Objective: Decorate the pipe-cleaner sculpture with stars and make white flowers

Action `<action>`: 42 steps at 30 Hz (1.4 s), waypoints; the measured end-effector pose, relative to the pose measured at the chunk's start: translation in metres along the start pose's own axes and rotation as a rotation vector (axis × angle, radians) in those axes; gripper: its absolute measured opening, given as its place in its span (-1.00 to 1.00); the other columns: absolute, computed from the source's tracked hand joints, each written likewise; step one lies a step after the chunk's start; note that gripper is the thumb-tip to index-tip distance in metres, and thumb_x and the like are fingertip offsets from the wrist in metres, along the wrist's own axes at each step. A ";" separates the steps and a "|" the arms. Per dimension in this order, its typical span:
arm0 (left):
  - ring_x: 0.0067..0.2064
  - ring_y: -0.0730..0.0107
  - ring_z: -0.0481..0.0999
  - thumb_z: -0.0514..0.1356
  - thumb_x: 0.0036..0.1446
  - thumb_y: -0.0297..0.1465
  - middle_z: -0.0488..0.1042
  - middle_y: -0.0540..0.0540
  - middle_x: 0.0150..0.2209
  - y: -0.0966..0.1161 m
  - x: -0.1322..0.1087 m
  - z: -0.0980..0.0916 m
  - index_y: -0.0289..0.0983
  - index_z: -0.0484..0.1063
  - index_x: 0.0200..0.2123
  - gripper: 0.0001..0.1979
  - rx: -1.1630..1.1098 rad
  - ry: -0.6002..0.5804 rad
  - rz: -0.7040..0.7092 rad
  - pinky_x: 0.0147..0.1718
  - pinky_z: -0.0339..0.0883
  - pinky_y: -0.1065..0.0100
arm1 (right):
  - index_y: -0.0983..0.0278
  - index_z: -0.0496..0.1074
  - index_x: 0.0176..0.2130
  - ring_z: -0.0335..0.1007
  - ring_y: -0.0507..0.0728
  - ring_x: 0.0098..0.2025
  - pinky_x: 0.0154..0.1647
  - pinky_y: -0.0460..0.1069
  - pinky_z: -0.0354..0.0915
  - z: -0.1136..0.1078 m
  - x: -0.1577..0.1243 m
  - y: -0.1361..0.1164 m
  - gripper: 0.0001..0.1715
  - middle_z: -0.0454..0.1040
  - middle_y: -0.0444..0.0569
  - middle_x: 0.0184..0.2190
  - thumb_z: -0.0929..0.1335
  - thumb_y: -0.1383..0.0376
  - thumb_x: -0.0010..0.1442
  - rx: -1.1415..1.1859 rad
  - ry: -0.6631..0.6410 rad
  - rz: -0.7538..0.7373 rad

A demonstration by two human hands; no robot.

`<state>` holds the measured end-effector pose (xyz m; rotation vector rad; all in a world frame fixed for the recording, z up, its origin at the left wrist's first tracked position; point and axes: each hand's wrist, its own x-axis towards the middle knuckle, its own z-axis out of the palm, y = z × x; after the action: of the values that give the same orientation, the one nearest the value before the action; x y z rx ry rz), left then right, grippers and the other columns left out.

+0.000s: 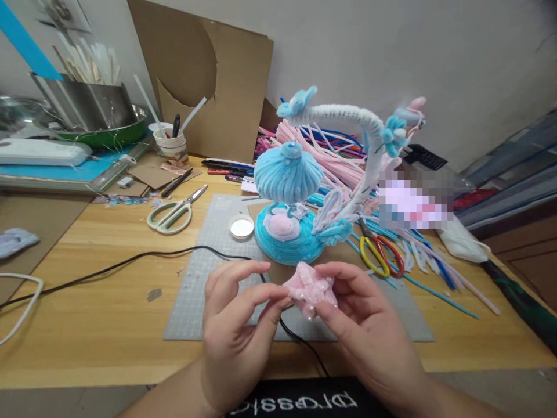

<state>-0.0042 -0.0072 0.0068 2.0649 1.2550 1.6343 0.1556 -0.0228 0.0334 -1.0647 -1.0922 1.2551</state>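
Between my two hands, above the front of the grey cutting mat (187,316), is a small pink fuzzy star-like piece (308,285) with white pearl beads on it. My left hand (241,316) pinches its left tip between thumb and index finger. On the right side, my right hand (363,316) grips it between thumb and fingers. Just beyond stands a lamp-shaped pipe-cleaner craft: a blue round base (267,244), a white curved stem (369,154) and a blue pleated shade (288,174). A small round dish (241,227) with white contents sits left of the base.
Green-handled scissors (172,216) lie left of the mat; red-and-yellow-handled scissors (383,255) lie at right. Bundled pipe cleaners (335,154) fill the back. A black cable (143,255) crosses the table under my hands. A paper cup (169,145) of tools stands behind.
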 end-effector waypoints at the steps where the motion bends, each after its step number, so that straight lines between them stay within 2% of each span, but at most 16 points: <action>1: -0.08 0.25 0.36 0.27 0.02 -0.59 0.42 -0.08 -0.13 0.000 0.000 0.000 -0.18 0.49 -0.30 -0.79 0.001 -0.005 -0.002 -0.09 0.21 0.16 | 0.05 0.44 -0.16 0.44 -0.05 -0.28 -0.27 -0.22 0.39 0.000 0.000 0.000 -0.71 0.52 -0.18 -0.27 0.43 0.36 0.10 -0.001 -0.003 -0.004; 11: -0.09 0.28 0.36 0.26 0.03 -0.61 0.43 -0.07 -0.15 0.001 0.003 0.001 -0.20 0.49 -0.30 -0.80 -0.005 -0.035 -0.004 -0.09 0.20 0.19 | 0.06 0.45 -0.17 0.43 -0.04 -0.30 -0.28 -0.19 0.39 -0.001 -0.002 0.000 -0.73 0.51 -0.16 -0.27 0.44 0.32 0.09 0.007 0.001 0.014; 18: -0.10 0.25 0.38 0.27 0.03 -0.58 0.43 -0.09 -0.17 0.000 0.000 0.000 -0.22 0.46 -0.22 -0.76 -0.070 -0.008 -0.002 -0.10 0.22 0.14 | 0.10 0.44 -0.15 0.42 -0.02 -0.24 -0.24 -0.17 0.36 -0.003 0.004 0.006 -0.71 0.51 -0.13 -0.25 0.45 0.27 0.09 0.169 0.016 0.149; 21: -0.10 0.24 0.37 0.26 0.03 -0.58 0.42 -0.10 -0.17 0.000 0.000 0.000 -0.23 0.45 -0.25 -0.79 -0.085 0.013 -0.017 -0.10 0.22 0.13 | 0.13 0.44 -0.15 0.42 -0.01 -0.25 -0.23 -0.15 0.35 -0.003 0.004 0.005 -0.70 0.52 -0.11 -0.25 0.46 0.25 0.07 0.208 0.020 0.188; 29: -0.09 0.27 0.36 0.25 0.04 -0.59 0.41 -0.07 -0.16 0.002 0.000 -0.001 -0.20 0.48 -0.28 -0.80 -0.042 -0.017 -0.003 -0.09 0.21 0.16 | 0.09 0.45 -0.14 0.41 -0.02 -0.22 -0.23 -0.16 0.35 -0.003 0.001 0.006 -0.71 0.49 -0.14 -0.24 0.45 0.31 0.09 0.170 -0.006 0.108; 42: -0.11 0.27 0.37 0.25 0.03 -0.60 0.44 -0.07 -0.18 0.002 0.002 -0.001 -0.21 0.48 -0.31 -0.81 -0.026 -0.036 0.013 -0.11 0.22 0.17 | 0.08 0.46 -0.15 0.40 -0.07 -0.28 -0.28 -0.23 0.34 0.000 0.000 0.004 -0.72 0.50 -0.17 -0.27 0.44 0.35 0.11 0.175 -0.021 0.078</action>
<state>-0.0038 -0.0076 0.0099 2.0816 1.2046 1.6036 0.1554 -0.0229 0.0294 -0.9705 -0.9458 1.4000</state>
